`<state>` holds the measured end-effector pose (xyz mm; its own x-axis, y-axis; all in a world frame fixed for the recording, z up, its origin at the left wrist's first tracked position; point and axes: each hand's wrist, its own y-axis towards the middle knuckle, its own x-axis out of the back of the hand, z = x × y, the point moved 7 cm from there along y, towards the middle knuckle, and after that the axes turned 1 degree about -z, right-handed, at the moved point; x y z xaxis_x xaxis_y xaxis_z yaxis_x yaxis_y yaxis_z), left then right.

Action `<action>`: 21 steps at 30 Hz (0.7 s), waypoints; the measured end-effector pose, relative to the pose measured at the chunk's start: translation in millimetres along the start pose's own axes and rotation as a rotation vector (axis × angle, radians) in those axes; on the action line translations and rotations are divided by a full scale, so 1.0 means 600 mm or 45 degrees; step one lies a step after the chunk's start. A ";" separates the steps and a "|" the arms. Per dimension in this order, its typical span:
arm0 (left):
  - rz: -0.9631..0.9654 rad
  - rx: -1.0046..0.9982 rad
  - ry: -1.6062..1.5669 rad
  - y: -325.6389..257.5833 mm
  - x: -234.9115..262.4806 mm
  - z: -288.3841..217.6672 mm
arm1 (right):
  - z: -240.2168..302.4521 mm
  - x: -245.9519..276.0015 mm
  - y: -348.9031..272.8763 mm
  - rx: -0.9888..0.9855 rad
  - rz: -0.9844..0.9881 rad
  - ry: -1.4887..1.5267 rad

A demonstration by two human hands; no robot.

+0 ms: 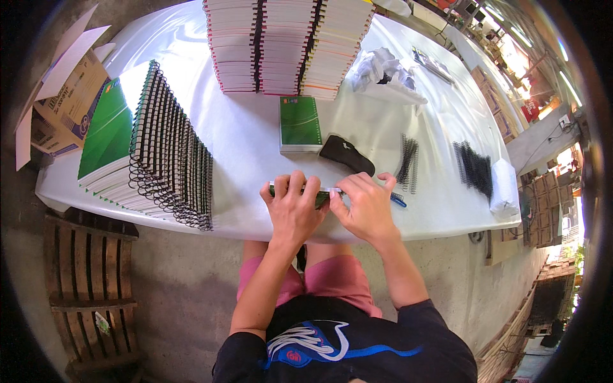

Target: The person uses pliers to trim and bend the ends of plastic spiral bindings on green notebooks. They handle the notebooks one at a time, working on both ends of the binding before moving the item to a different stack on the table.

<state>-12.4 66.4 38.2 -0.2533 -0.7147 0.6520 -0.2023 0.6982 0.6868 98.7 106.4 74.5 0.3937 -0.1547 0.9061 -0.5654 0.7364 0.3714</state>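
My left hand (295, 207) is closed over the near side of a green-covered notebook (322, 198), which stands edge-on at the table's front edge. The fingers and thumb of my right hand (369, 207) pinch its right end. Most of the notebook is hidden by my hands. Just beyond them lies a black pouch (347, 154), beside a short stack of green notebooks (300, 124). To the right of my right hand is a small blue-handled item (398, 200), partly hidden. Black spiral coils (407, 163) lie beyond it.
Spiral-bound green notebooks (105, 131) fan out at left. Tall notebook stacks (281, 48) stand at the back. Crumpled white wrapping (386, 73) lies back right; more black coils (473, 167) and a white roll (504, 187) are far right. A cardboard box (71, 105) and slatted wooden chair (92, 287) flank the left.
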 end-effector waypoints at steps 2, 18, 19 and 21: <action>-0.005 0.000 -0.038 0.001 0.000 0.000 | -0.001 0.001 0.000 0.016 -0.041 -0.005; 0.192 -0.159 -0.501 0.021 0.016 0.014 | -0.147 -0.034 0.046 -0.056 0.231 -0.164; 0.165 -0.099 -0.558 0.014 0.017 0.020 | -0.154 -0.042 0.049 -0.139 0.281 -0.108; 0.109 -0.022 -0.616 0.011 0.019 0.026 | -0.168 -0.052 0.053 -0.312 0.381 -0.001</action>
<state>-31.6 63.3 45.1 -0.6795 -0.5505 0.4850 -0.1467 0.7497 0.6454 141.6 201.0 37.7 0.2368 0.0901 0.9674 -0.4652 0.8846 0.0315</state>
